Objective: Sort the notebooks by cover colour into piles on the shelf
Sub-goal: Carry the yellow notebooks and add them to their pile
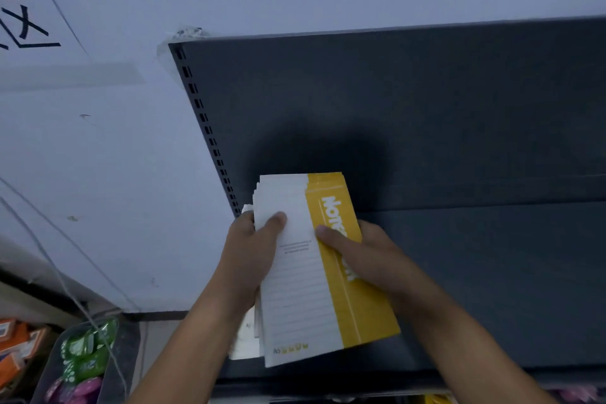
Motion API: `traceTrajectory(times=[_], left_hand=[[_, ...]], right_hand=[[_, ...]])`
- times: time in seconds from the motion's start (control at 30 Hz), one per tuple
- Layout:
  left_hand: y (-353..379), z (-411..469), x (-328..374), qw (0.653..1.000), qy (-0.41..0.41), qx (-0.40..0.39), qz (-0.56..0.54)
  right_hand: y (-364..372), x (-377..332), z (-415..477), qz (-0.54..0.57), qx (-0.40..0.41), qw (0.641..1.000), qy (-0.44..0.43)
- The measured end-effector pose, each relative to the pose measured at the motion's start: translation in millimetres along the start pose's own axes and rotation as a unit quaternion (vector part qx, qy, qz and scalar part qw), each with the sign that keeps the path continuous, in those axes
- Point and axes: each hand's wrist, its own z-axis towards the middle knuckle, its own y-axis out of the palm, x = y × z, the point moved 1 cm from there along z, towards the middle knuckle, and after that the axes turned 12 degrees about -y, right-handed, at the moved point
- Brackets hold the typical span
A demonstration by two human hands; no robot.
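Shelf [492,272]: dark metal, beneath the pile.
Notebooks [301,292]: yellow-and-white cover uppermost, gathered for sorting.
Left hand [252,249]: clasps their left edge.
Right hand [370,259]: clasps yellow side.

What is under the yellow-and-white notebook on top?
More notebooks: their white edges stick out past its left side. Their cover colours and number are hidden by the yellow notebook.
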Motion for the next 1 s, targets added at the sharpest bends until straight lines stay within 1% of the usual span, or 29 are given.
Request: traceTrajectory(times=[0.1,0.2,0.27,0.4,0.53,0.63,0.77,0.83,1.0], left_hand=[[21.6,-2.5,10.1,0.998,0.028,-0.041,0.037],[47.5,-9.1,10.1,0.989,0.028,-0.111,0.091],[68.7,-17.7,8.3,0.980,0.049,-0.146,0.126],[113.5,-31.0,9.2,0.970,0.080,-0.155,0.168],[168.8,-49.8,20.0,0.951,0.104,-0.197,0.214],[223.8,-68.9,24.7,0.929,0.133,-0.239,0.250],[317.7,-106.3,18.6,0.885,0.162,-0.305,0.311],[355.2,-122.9,15.2,0.873,0.177,-0.323,0.320],[480.2,-178.4,0.0,0.841,0.215,-0.357,0.345]], right_hand=[[-17.6,-6.0,-12.9,0.030,0.064,0.997,-0.024],[-39.0,-3.6,-28.6,0.062,0.136,0.989,-0.019],[-54.6,-0.5,-39.7,0.071,0.179,0.981,-0.017],[-94.1,12.7,-65.5,0.063,0.256,0.965,-0.012],[-144.2,18.8,-102.5,0.086,0.286,0.954,-0.025],[-190.7,26.7,-130.7,0.090,0.321,0.942,-0.029],[-267.7,46.7,-177.2,0.081,0.367,0.926,-0.025],[-299.6,54.5,-195.2,0.085,0.388,0.918,-0.021],[-401.2,86.6,-254.5,0.106,0.453,0.885,-0.004]])
